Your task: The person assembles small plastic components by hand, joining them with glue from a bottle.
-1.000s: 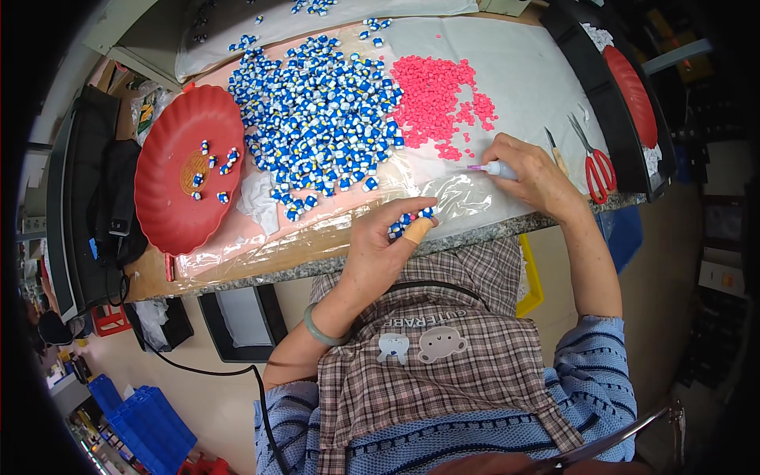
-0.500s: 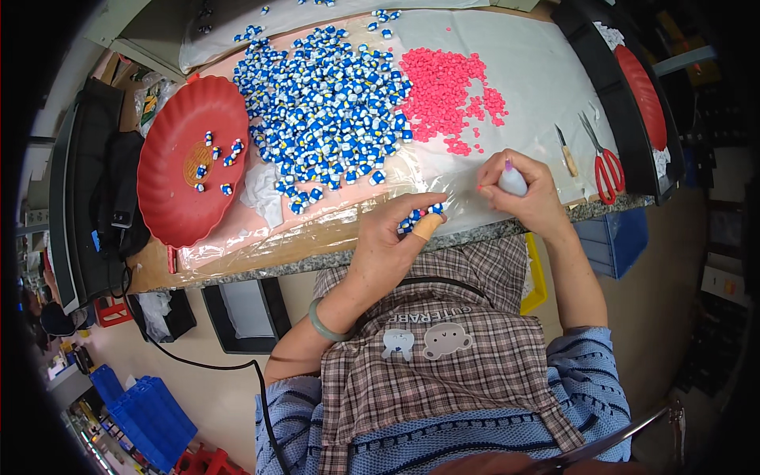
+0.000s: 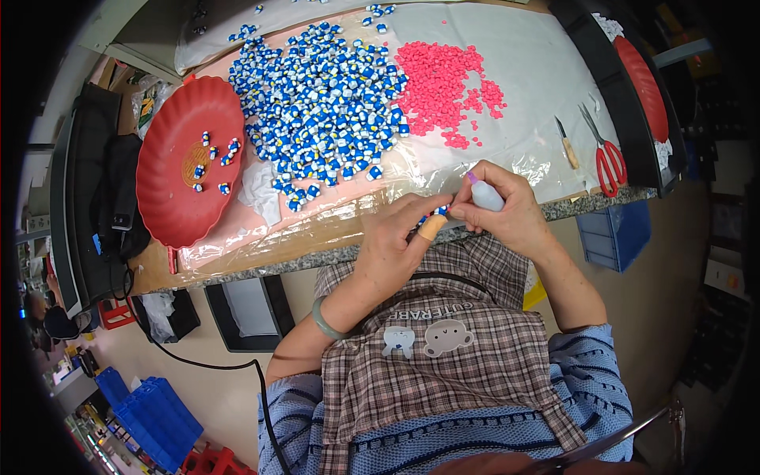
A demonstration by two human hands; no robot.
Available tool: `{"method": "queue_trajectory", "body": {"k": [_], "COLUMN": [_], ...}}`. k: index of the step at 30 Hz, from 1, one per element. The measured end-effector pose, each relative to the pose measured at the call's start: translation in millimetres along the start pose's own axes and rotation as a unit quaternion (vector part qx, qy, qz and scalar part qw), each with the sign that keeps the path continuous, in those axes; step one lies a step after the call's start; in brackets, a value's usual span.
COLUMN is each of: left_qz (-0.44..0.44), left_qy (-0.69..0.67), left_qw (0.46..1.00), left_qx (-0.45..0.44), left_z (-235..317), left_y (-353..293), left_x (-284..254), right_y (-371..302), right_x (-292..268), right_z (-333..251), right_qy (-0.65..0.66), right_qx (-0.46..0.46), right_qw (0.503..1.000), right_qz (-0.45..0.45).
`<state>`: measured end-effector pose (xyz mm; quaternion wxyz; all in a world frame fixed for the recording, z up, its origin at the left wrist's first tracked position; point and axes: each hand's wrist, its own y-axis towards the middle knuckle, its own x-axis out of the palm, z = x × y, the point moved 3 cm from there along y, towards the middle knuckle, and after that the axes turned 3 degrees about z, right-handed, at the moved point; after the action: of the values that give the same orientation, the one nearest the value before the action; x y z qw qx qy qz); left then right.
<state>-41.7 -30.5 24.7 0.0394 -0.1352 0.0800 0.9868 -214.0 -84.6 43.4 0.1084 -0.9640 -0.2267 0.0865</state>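
My left hand (image 3: 388, 245), a tan cover on its thumb, is closed around a few small blue-and-white figurines (image 3: 442, 210), mostly hidden by the fingers. Against its fingertips, my right hand (image 3: 513, 215) pinches its thumb and forefinger together; whatever lies between them is too small to make out. That same right hand holds a small pale squeeze bottle (image 3: 486, 196) with a purple tip, tilted up and to the left. Beyond the hands spreads a big heap of blue-and-white figurines (image 3: 321, 111). To its right lie many small pink pieces (image 3: 435, 87).
A red scalloped dish (image 3: 170, 158) with several figurines stands at the left, beside crumpled white tissue (image 3: 260, 194). At the right lie a wooden-handled knife (image 3: 569, 150), red-handled scissors (image 3: 609, 162) and a black tray (image 3: 590, 59). The speckled table edge (image 3: 317, 261) runs just below my hands.
My right hand has moved left and slightly down with the squeeze bottle, and its fingertips now meet my left hand. The left hand has barely moved and still holds the figurines.
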Motion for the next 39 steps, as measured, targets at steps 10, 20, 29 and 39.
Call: {"method": "queue_trajectory", "body": {"k": [10,20,29,39], "left_qz": [0.019,-0.003,-0.015,0.042], "left_qy": [0.025,-0.011,-0.134,-0.588], "left_qw": [0.999,0.998,0.991,0.785], "left_qx": [0.043,0.056,-0.027,-0.193], "left_z": [-5.0,-4.1,-8.0,-21.9], "left_y": [-2.5,-0.4,-3.8,-4.4], "left_x": [6.8,-0.9,-2.9,-42.6], "right_y": [0.7,4.4,-0.2,-1.0], "right_x": [3.3,2.4,11.1,-7.3], "right_z": [-1.1,5.7,5.5,13.0], "right_qy": [-0.049,-0.076,0.008,0.075], "right_qx": [0.01,-0.064,-0.032,-0.001], "right_qw": [0.999,0.995,0.999,0.996], "right_qz": [-0.01,0.028,0.037,0.053]}}
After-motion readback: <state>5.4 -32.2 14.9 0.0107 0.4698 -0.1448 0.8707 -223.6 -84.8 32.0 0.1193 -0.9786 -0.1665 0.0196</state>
